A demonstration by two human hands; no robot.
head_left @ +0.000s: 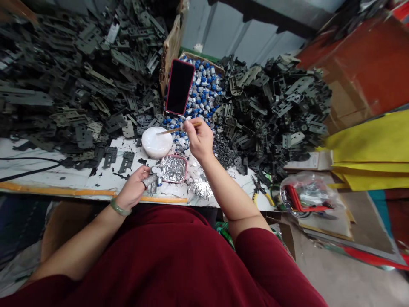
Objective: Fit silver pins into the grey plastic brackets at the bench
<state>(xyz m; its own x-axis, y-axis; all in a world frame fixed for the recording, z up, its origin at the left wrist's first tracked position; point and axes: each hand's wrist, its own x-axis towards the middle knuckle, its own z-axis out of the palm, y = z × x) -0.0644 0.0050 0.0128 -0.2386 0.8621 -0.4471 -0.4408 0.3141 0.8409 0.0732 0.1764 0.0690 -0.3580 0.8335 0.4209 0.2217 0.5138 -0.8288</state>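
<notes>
My right hand (pixel 202 138) is closed around a thin wooden stick (pixel 172 130). The stick's far tip reaches into a rounded white bowl (pixel 148 149) that appears to hold a white substance. Near the table's front edge, my left hand (pixel 132 187) grips a small grey metal bracket (pixel 151 184). A small blue-and-silver cylinder (pixel 159 181) shows at the bracket's right side; whether it is attached I cannot tell. Just right of the left hand sits a pink-rimmed basket (pixel 186 167) filled with small silver pins.
Dark metal brackets are heaped on the left (pixel 79 85) and right (pixel 268 111). Between them, a phone (pixel 180 87) leans over many blue-and-white cylinders (pixel 207 89). Loose pins (pixel 202 189) and yellow-handled pliers (pixel 262 194) lie near the front edge. A plastic bag (pixel 309 196) is at right.
</notes>
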